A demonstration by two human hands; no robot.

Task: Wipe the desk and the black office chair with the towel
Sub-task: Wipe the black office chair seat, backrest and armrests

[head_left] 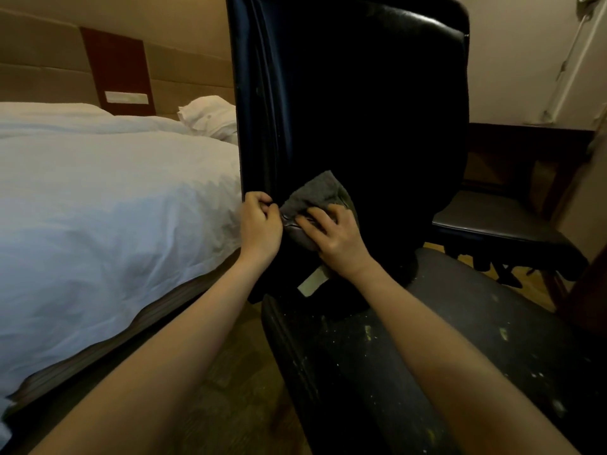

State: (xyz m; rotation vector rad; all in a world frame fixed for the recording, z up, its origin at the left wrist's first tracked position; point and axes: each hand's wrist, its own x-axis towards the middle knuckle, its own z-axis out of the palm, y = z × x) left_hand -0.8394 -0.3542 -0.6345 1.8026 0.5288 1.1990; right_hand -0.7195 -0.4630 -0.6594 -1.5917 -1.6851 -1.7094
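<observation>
The black office chair (354, 103) fills the middle of the head view, its tall backrest upright and its speckled, worn seat (460, 339) below. My left hand (261, 224) grips the backrest's left edge low down, fingers curled round it. Just to the right, my right hand (331, 236) presses a grey towel (315, 195) against the lower backrest, its fingers spread flat on the cloth. A pale label pokes out under the towel. The dark wooden desk (525, 136) stands behind the chair at the right.
A bed with white bedding (98, 208) lies close on the left, a pillow (210, 116) at its head. A second dark chair (499, 224) sits by the desk at the right. Carpet floor shows between bed and office chair.
</observation>
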